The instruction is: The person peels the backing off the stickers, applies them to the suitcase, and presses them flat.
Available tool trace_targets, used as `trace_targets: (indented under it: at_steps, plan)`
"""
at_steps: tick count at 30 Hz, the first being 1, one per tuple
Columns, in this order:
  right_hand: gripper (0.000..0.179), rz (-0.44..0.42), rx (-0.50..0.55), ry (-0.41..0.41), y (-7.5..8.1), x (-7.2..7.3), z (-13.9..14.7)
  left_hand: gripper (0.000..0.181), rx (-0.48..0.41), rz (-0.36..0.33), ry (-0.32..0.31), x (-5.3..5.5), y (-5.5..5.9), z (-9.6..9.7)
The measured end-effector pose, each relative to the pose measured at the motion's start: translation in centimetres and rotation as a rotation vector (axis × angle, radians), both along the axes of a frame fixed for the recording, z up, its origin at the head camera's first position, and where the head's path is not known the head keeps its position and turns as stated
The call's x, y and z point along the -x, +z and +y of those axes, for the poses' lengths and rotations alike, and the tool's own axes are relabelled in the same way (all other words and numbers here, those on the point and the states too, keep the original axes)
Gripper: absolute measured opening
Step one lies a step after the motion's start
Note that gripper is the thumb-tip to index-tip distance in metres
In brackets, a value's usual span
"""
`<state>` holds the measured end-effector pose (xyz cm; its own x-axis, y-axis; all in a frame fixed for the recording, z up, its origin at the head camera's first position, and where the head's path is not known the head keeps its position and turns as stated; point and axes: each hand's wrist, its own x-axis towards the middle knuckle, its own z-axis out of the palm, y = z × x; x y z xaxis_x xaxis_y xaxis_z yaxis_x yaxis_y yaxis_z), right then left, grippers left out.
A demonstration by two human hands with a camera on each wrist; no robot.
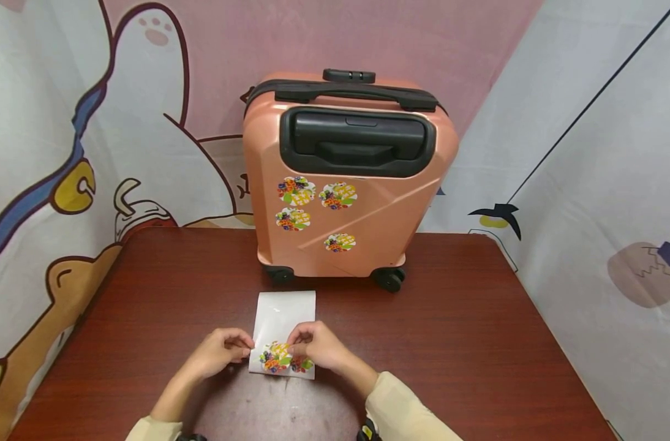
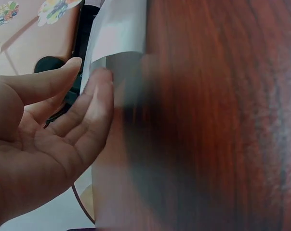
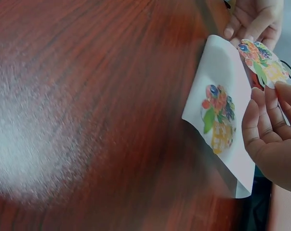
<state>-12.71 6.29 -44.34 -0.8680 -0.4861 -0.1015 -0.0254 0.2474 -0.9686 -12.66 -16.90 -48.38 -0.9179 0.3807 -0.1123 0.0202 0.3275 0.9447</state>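
A white sticker sheet [image 1: 282,312] lies on the table in front of the suitcase, its near edge lifted and curling. My right hand [image 1: 322,348] pinches a round fruit-print sticker [image 3: 263,62] between thumb and fingers, raised off the sheet. One more fruit sticker [image 3: 218,118] is still on the sheet's near right part, partly covered by the held one in the head view. My left hand [image 1: 220,351] is at the sheet's left edge, fingertips right at the paper. In the left wrist view its thumb [image 2: 63,77] stands apart from the loosely bent fingers.
A pink hard-shell suitcase [image 1: 379,208] with black handles stands upright at the back of the table. Several round fruit stickers [image 1: 338,195] are on its front. The brown wooden table [image 1: 467,343] extends to both sides, with a cartoon-print cloth [image 1: 577,153] behind.
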Motion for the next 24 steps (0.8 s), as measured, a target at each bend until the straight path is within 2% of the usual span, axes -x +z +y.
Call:
trace_targets:
  at_steps: [6,10,15,21,24]
  plan:
    - [0.004,-0.017,-0.01,-0.014,0.7,0.5,0.5,0.005,0.103,0.067,0.098,0.1,1.2,0.2]
    - [0.006,0.02,-0.026,-0.017,0.9,0.9,0.8,0.007,0.155,0.105,0.155,0.2,2.0,0.9]
    - [0.005,0.034,-0.004,-0.013,1.3,1.2,1.1,0.012,0.104,0.119,0.12,0.3,2.4,1.7]
    - [0.004,0.04,0.017,-0.037,1.4,1.5,1.3,0.009,0.07,0.134,0.072,0.4,2.1,2.4]
    - [0.005,0.033,0.008,-0.054,0.9,1.8,1.4,0.007,0.056,0.143,0.06,0.5,2.0,2.8]
